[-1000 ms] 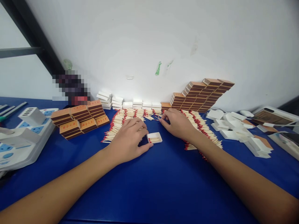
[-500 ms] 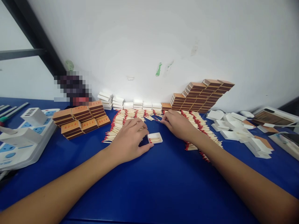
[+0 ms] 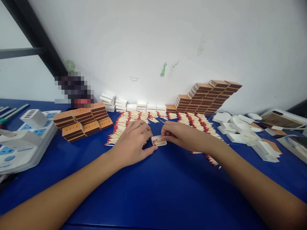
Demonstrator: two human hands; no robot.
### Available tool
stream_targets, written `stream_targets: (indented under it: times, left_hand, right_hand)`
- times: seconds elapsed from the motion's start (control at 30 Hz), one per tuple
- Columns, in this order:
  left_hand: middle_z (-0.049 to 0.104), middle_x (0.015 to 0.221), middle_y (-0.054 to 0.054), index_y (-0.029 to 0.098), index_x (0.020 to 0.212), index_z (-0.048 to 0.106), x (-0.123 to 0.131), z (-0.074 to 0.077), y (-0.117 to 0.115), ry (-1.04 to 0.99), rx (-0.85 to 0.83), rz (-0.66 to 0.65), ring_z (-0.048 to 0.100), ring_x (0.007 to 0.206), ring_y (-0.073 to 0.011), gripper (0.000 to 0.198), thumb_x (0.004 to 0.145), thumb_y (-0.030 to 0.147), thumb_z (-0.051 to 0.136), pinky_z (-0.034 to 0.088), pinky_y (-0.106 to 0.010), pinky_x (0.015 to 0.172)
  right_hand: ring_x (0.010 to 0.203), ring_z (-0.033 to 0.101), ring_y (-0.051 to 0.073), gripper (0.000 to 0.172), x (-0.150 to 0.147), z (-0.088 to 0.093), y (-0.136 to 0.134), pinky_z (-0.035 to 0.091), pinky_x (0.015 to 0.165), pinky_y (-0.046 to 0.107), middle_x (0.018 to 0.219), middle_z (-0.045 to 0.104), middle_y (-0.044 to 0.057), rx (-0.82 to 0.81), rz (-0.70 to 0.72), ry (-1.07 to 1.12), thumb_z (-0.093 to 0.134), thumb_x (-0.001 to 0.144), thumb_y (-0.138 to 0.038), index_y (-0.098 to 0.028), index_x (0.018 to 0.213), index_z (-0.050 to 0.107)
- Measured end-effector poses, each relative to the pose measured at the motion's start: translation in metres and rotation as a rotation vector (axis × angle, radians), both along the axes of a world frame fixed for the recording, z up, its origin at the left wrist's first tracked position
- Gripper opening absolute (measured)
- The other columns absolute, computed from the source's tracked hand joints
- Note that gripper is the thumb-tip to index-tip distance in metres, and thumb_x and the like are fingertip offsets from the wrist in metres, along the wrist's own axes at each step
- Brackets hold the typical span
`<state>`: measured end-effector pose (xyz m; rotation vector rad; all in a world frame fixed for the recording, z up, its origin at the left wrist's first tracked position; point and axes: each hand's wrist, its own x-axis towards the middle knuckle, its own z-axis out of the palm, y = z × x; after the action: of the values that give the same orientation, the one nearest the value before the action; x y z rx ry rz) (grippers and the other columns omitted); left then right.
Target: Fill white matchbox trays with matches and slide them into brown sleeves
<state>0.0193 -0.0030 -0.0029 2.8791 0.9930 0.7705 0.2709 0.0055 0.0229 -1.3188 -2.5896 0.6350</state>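
A small white matchbox tray [image 3: 164,144] lies on the blue table, with a few red-tipped matches [image 3: 157,142] inside it. My left hand [image 3: 134,140] grips the tray's left end, its thumb at the near corner and its fingers at the far side. Over the tray's right end, my right hand [image 3: 176,132] pinches matches whose red heads point left; its fingertips hide the other ends. Loose matches [image 3: 118,129] lie in rows behind and beside both hands.
Filled-looking matchboxes stand stacked at left [image 3: 83,123] and against the wall at right [image 3: 207,97]. White trays line the wall [image 3: 131,107]; more white trays [image 3: 240,127] lie heaped at right. A power strip [image 3: 35,153] sits at far left.
My right hand has come from the match rows toward me and left, down over the tray, with matches in its fingers. My left hand has stayed at the tray.
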Motion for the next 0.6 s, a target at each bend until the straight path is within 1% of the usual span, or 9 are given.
stream_targets:
  times: [0.13,0.23,0.3,0.33,0.43,0.5,0.6]
  left_hand:
    - [0.071,0.116,-0.01,0.016,0.105,0.075,0.001,0.001,-0.001,0.008,-0.002,0.001,0.058,0.12,-0.0303,0.028,0.094,0.043,0.074,0.048,-0.05,0.108]
    - [0.071,0.115,-0.01,0.016,0.106,0.075,0.0,0.001,-0.001,0.002,0.003,-0.002,0.059,0.12,-0.0304,0.028,0.095,0.042,0.074,0.048,-0.05,0.108]
    - [0.071,0.114,-0.01,0.016,0.105,0.075,0.0,0.0,-0.001,-0.001,0.006,-0.004,0.059,0.12,-0.0308,0.028,0.095,0.042,0.074,0.048,-0.05,0.107]
    - [0.072,0.114,-0.01,0.017,0.105,0.075,0.0,0.0,-0.001,-0.002,0.007,-0.005,0.059,0.12,-0.0311,0.027,0.095,0.042,0.074,0.048,-0.051,0.107]
    - [0.072,0.114,-0.01,0.017,0.104,0.075,0.0,0.0,-0.001,-0.001,0.007,-0.004,0.059,0.121,-0.0317,0.027,0.095,0.042,0.074,0.048,-0.052,0.107]
    - [0.072,0.114,-0.011,0.016,0.104,0.075,0.0,-0.001,0.0,0.004,0.003,-0.004,0.06,0.12,-0.0317,0.028,0.095,0.043,0.074,0.048,-0.052,0.108]
    - [0.072,0.115,-0.011,0.016,0.104,0.075,-0.001,-0.002,0.0,0.009,0.004,-0.002,0.06,0.121,-0.0318,0.029,0.095,0.044,0.074,0.048,-0.052,0.108]
  right_hand:
    - [0.085,0.059,0.018,0.016,-0.006,-0.005,-0.002,0.043,0.075,0.032,0.103,0.066,0.006,0.046,0.017,0.024,0.052,0.104,-0.028,-0.022,0.097,0.065]
    - [0.078,0.057,0.017,0.016,-0.007,-0.004,0.001,0.042,0.069,0.031,0.091,0.066,0.003,0.048,-0.007,0.097,0.058,0.102,-0.031,-0.022,0.093,0.067]
    - [0.072,0.055,0.017,0.02,-0.006,-0.006,0.008,0.04,0.065,0.03,0.081,0.064,0.002,0.068,-0.088,0.176,0.061,0.101,-0.037,-0.022,0.09,0.068]
    - [0.07,0.055,0.017,0.021,-0.004,-0.008,0.012,0.04,0.064,0.031,0.079,0.063,0.001,0.107,-0.15,0.198,0.061,0.1,-0.039,-0.022,0.089,0.068]
    - [0.075,0.057,0.019,0.016,0.0,-0.02,0.026,0.04,0.068,0.033,0.083,0.065,0.003,0.298,-0.335,0.147,0.067,0.097,-0.035,-0.021,0.09,0.069]
    - [0.081,0.06,0.021,0.013,0.001,-0.027,0.034,0.041,0.073,0.034,0.089,0.067,0.005,0.366,-0.396,0.078,0.07,0.094,-0.032,-0.02,0.089,0.069]
    - [0.082,0.061,0.022,0.015,0.0,-0.032,0.041,0.041,0.072,0.033,0.089,0.068,0.006,0.349,-0.424,0.01,0.068,0.097,-0.029,-0.02,0.085,0.066]
